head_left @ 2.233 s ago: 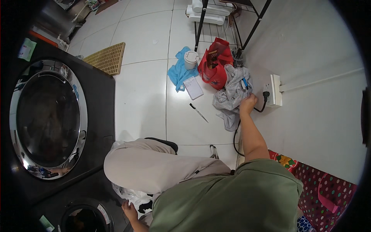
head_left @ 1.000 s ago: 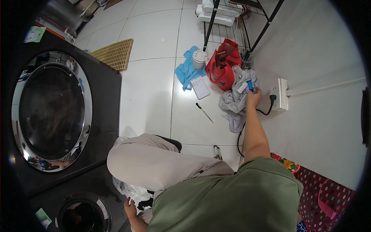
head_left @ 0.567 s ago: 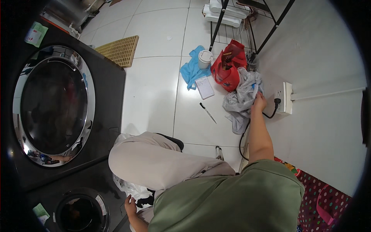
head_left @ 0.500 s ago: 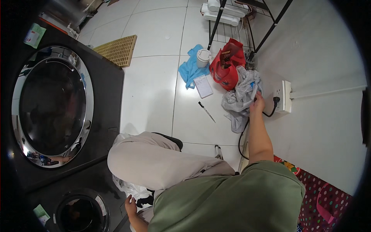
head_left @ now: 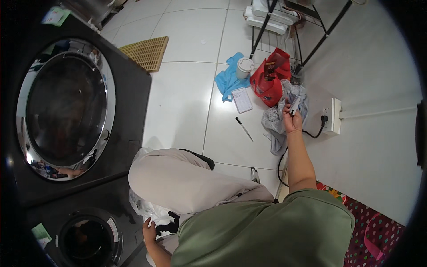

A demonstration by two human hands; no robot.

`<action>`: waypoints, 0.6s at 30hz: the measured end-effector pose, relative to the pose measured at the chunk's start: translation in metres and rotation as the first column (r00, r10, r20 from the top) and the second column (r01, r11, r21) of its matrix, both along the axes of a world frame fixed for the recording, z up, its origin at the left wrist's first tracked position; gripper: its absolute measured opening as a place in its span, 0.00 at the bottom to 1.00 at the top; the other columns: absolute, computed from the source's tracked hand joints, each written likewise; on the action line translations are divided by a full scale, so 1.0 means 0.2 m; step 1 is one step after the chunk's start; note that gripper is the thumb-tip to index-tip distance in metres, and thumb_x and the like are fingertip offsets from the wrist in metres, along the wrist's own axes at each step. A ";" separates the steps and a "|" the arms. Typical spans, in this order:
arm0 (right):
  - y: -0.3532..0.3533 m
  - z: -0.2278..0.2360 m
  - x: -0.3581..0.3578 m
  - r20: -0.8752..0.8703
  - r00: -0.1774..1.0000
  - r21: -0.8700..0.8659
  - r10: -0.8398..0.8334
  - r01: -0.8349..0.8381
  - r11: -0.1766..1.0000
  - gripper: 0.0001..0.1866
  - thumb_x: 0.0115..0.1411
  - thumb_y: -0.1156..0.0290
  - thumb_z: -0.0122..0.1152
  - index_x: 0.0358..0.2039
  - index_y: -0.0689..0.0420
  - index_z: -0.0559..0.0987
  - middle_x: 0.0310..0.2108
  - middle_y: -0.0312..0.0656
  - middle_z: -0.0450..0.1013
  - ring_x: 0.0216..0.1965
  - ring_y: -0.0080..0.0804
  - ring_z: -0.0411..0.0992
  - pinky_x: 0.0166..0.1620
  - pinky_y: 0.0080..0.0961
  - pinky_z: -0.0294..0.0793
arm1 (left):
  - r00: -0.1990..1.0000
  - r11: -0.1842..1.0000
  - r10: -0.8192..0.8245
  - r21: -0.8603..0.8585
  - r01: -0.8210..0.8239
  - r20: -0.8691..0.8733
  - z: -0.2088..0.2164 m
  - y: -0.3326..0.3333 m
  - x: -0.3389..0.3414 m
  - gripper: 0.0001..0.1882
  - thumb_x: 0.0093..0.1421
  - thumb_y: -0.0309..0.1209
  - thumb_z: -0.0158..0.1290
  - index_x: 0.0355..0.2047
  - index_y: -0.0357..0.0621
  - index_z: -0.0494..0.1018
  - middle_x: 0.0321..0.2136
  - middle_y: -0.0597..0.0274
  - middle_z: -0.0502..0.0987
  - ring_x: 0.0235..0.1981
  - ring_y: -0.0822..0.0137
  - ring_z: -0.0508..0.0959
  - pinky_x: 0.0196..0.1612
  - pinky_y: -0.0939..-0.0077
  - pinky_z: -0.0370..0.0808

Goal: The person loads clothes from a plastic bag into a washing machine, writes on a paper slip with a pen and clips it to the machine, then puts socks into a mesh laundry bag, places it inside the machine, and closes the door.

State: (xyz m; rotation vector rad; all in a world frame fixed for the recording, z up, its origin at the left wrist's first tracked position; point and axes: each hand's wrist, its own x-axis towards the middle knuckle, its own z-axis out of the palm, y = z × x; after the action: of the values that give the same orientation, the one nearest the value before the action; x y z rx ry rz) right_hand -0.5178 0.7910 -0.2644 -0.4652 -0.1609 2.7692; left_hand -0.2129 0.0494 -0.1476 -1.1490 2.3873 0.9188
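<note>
My right hand (head_left: 292, 119) reaches forward over a crumpled grey knit cloth (head_left: 274, 119) on the floor by the wall. Its fingers are closed on a small flat white-and-dark thing (head_left: 294, 105), whose kind I cannot make out. Beside the cloth stands a red bag (head_left: 268, 91) with brown items in its mouth. My left hand (head_left: 150, 231) hangs low at my side, fingers somewhat apart and nothing seen in them. It is near a white plastic bag (head_left: 153, 212) and a black cloth (head_left: 167, 226).
A lidded white cup (head_left: 244, 67) and blue cloth (head_left: 227, 81) lie near a notepad (head_left: 242, 100) and pen (head_left: 244, 129). Black front-loading machines (head_left: 129, 102) stand left. A wire rack (head_left: 261, 38) is ahead; a plugged-in outlet (head_left: 332, 116) is on the right wall.
My right hand has lifted slightly from the grey cloth and turned, now showing the small flat thing in its fingers. The view has shifted a little; my left hand stays low.
</note>
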 end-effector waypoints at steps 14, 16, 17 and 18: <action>-0.69 -0.48 -0.49 0.387 0.668 0.104 0.636 -0.716 0.690 0.14 0.64 0.76 0.47 0.50 0.64 0.71 0.40 0.49 0.72 0.38 0.34 0.71 0.37 0.25 0.75 | 0.970 0.978 -0.150 -0.173 0.117 -0.192 0.08 0.16 0.13 0.20 0.55 0.29 0.54 0.48 0.38 0.73 0.41 0.47 0.72 0.36 0.53 0.76 0.42 0.66 0.73; -0.89 -0.54 -0.55 0.535 0.499 0.037 0.682 -0.820 0.571 0.13 0.65 0.76 0.46 0.48 0.63 0.72 0.38 0.47 0.72 0.35 0.34 0.70 0.33 0.24 0.73 | 0.981 0.983 -0.041 -0.183 0.006 -0.189 0.15 0.19 0.21 0.19 0.56 0.30 0.55 0.48 0.39 0.73 0.43 0.49 0.72 0.37 0.55 0.76 0.43 0.67 0.73; -0.98 -0.56 -0.56 0.593 0.466 0.037 0.657 -0.830 0.556 0.12 0.65 0.76 0.46 0.47 0.63 0.72 0.37 0.46 0.72 0.34 0.33 0.70 0.32 0.23 0.73 | 0.983 0.981 0.036 -0.182 -0.069 -0.179 0.19 0.21 0.26 0.19 0.57 0.31 0.55 0.48 0.38 0.73 0.44 0.49 0.72 0.36 0.55 0.76 0.43 0.68 0.73; -1.06 -0.58 -0.59 0.648 0.449 0.048 0.615 -0.829 0.557 0.12 0.65 0.76 0.46 0.47 0.63 0.73 0.36 0.45 0.73 0.33 0.32 0.70 0.31 0.21 0.73 | 0.980 0.976 0.096 -0.176 -0.126 -0.173 0.24 0.23 0.28 0.19 0.57 0.32 0.55 0.48 0.38 0.73 0.45 0.50 0.72 0.36 0.56 0.77 0.43 0.68 0.74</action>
State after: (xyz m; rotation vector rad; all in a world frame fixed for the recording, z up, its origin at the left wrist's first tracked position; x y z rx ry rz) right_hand -0.6352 0.5797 -0.3805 -1.4103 -1.3172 3.1491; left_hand -0.1571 0.0951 -0.1003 -1.3354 2.6103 0.8705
